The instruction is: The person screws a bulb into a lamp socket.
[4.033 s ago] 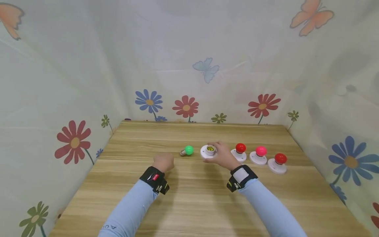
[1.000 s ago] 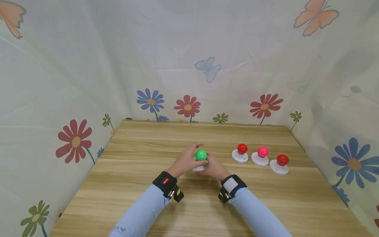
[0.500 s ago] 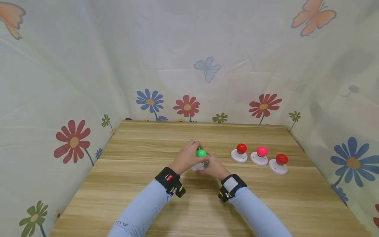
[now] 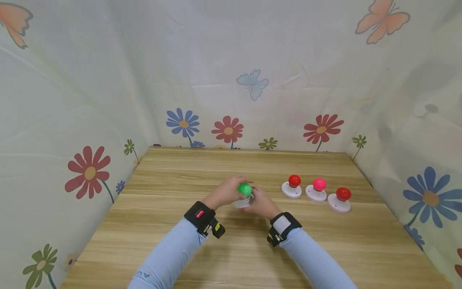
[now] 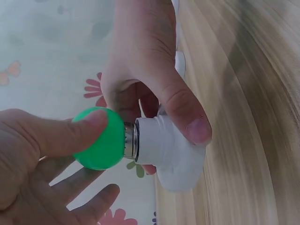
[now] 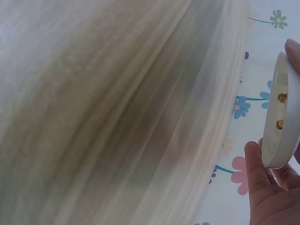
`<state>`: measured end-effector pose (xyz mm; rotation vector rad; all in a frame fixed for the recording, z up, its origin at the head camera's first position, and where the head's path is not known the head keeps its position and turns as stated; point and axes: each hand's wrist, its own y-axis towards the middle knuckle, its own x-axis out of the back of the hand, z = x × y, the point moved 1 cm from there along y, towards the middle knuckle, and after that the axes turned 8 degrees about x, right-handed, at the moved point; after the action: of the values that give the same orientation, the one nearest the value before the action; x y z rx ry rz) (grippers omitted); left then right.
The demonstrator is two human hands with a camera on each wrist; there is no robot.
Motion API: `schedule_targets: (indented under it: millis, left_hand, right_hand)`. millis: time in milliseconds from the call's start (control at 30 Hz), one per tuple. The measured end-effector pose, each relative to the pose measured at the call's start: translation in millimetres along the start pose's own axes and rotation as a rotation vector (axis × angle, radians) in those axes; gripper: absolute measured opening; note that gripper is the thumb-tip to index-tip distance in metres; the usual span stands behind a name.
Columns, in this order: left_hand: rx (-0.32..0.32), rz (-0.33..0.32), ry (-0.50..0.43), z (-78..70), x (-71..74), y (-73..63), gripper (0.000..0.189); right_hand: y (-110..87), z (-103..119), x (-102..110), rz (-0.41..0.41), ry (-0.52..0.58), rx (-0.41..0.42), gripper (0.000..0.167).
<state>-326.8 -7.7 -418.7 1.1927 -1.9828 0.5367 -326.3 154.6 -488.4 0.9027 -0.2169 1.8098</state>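
Observation:
In the middle of the head view, my left hand (image 4: 226, 192) holds a round green light bulb (image 4: 244, 189) between thumb and fingers. The left wrist view has the thumb pressed on the bulb's globe and the other fingers spread behind it. The bulb's metal screw base sits partly in the mouth of a white lamp socket (image 5: 180, 161), with some metal still showing. My right hand (image 4: 262, 204) grips this socket by its round base, tilted and raised off the table. Its hollow underside with brass screws faces the right wrist camera; the bulb is hidden there.
To the right on the wooden table (image 4: 202, 168) stand three white sockets with bulbs: a red bulb (image 4: 294, 180), a pink bulb (image 4: 319, 184) and another red bulb (image 4: 343, 194). A flower-printed curtain (image 4: 202, 80) encloses the back and sides.
The green bulb, lying on the table 4 seconds ago, now sits in the socket, which the right hand has brought left and nearer. Over the last second the left fingers have shifted around the bulb.

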Motion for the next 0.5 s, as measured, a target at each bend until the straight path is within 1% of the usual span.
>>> schedule_targets:
  millis: [67, 133, 267, 333, 433, 500]
  left_hand:
    - [0.026, -0.009, -0.019, -2.0, 1.0, -0.8, 0.064]
    - [0.056, -0.056, 0.009, -3.0, -0.1, -1.2, 0.067]
    - [0.084, -0.196, 0.192, -4.7, -5.0, -1.3, 0.065]
    - [0.086, -0.246, 0.273, -5.6, -7.5, -1.5, 0.06]
    - [0.098, -0.282, 0.318, -7.3, -8.9, -2.2, 0.053]
    - [0.108, -0.282, 0.318, -7.8, -9.1, -2.3, 0.051]
  right_hand:
    - [0.3, 0.8, 0.0, -0.005, 0.007, 0.007, 0.076]
    - [0.3, 1.8, -0.3, -0.01, 0.015, 0.015, 0.073]
    - [-0.2, 3.5, -0.7, -0.017, 0.042, 0.022, 0.07]
    - [-0.7, 5.0, -0.5, -0.023, 0.045, 0.022, 0.069]
    - [-0.9, 7.8, 0.1, -0.022, 0.018, 0.032, 0.065]
    - [-0.8, 8.5, 0.5, -0.014, -0.002, 0.032, 0.063]
